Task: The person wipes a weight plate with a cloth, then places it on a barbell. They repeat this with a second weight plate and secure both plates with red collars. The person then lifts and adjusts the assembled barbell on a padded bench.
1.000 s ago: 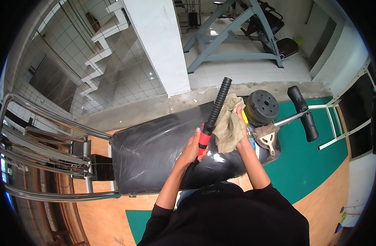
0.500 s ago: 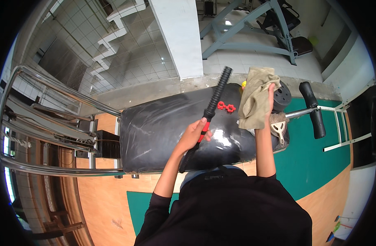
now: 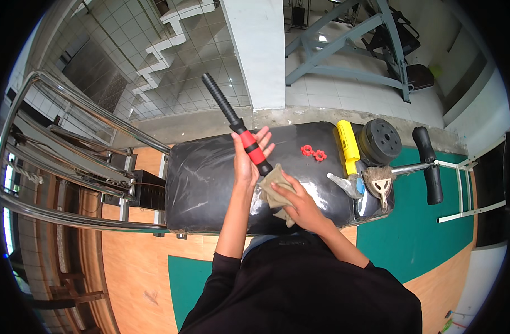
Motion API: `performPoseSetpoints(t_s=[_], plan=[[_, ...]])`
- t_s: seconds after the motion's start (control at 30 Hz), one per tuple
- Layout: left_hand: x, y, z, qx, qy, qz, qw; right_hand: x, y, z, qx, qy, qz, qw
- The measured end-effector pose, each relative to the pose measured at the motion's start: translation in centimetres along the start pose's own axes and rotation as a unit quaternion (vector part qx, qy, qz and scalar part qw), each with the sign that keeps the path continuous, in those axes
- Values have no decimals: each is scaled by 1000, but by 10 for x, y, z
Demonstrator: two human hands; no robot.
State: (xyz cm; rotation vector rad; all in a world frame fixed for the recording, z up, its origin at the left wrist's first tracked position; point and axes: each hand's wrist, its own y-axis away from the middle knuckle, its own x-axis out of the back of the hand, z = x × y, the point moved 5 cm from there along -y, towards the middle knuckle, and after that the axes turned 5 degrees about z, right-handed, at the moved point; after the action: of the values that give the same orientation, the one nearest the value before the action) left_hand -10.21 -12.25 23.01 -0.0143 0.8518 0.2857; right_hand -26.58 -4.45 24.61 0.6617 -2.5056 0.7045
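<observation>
Head view: a black bar (image 3: 237,123) with a red grip (image 3: 249,142) is held over the bench (image 3: 205,175), tilted, its ribbed end pointed up and to the left. The grip is cradled across the left hand (image 3: 247,161), palm turned up; the thumb is laid along one side, the fingers are spread and not wrapped around. A beige rag (image 3: 270,190) is gripped in the right hand (image 3: 300,207), fingers bent over it, and is pressed around the bar's lower end. That end is mostly covered by the rag, so its contact can't be made out.

Bench is black-padded, glossy. Just right of the hands, two red star nuts (image 3: 320,156) are set side by side on it. Farther right, grouped near the bench's end: a yellow case (image 3: 348,146), round black plates (image 3: 381,139), a clear spray bottle (image 3: 352,185) with blue on it, and a brush (image 3: 381,186) with a pale handle. Bottle and brush are placed just beside each other.

Beyond that end, a black roller (image 3: 427,167) is carried on a metal post, over a green mat (image 3: 411,239). At the left, the bench is met by a chrome frame (image 3: 99,115). Behind, a white column (image 3: 259,61) and a grey steel stand (image 3: 349,30) are seen.
</observation>
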Motion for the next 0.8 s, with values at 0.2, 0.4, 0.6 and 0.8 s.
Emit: performPoseSetpoints(t_s=[0.2,0.4,0.6,0.8], plan=[[3,-11,47,-31,18,33,999,-17,49,100,-303,-333,-6,893],[-8,6,-1,-18,-35,70,997,-17,-26,24,-362,-745,-126,546],[8,0,-11,-95,-163,187,964,-34,-20,51,-227,-177,-35,957],[34,-11,-27,-108,-131,311,935,-34,-3,48,-61,254,24,965]])
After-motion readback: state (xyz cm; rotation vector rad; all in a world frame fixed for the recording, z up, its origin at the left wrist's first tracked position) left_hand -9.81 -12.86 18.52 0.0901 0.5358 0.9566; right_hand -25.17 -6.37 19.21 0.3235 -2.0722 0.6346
